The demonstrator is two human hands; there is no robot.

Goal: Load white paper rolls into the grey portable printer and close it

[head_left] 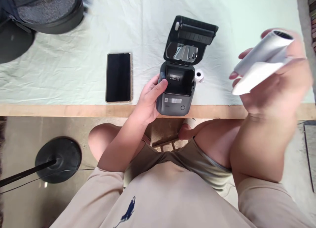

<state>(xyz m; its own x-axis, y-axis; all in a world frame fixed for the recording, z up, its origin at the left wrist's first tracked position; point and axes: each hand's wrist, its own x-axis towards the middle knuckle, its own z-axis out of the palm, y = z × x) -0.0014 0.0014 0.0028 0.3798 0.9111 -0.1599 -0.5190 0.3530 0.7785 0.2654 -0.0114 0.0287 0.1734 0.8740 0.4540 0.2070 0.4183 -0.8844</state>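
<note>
Clamping the lid-open printer (176,106) in the left grip (149,98), near a small roll (201,78); clasping a loose-ended white roll (259,53) in the right grip (276,89).

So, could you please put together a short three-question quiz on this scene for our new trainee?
1. True or false: the lid of the dark device stands open.
2. Which holds the large white roll? A: the left hand; B: the right hand; C: both hands.
3. Fill the gap: from the wearer's view, the small white roll is on the ____ side of the dark device.

Key: 1. True; 2. B; 3. right.
</note>
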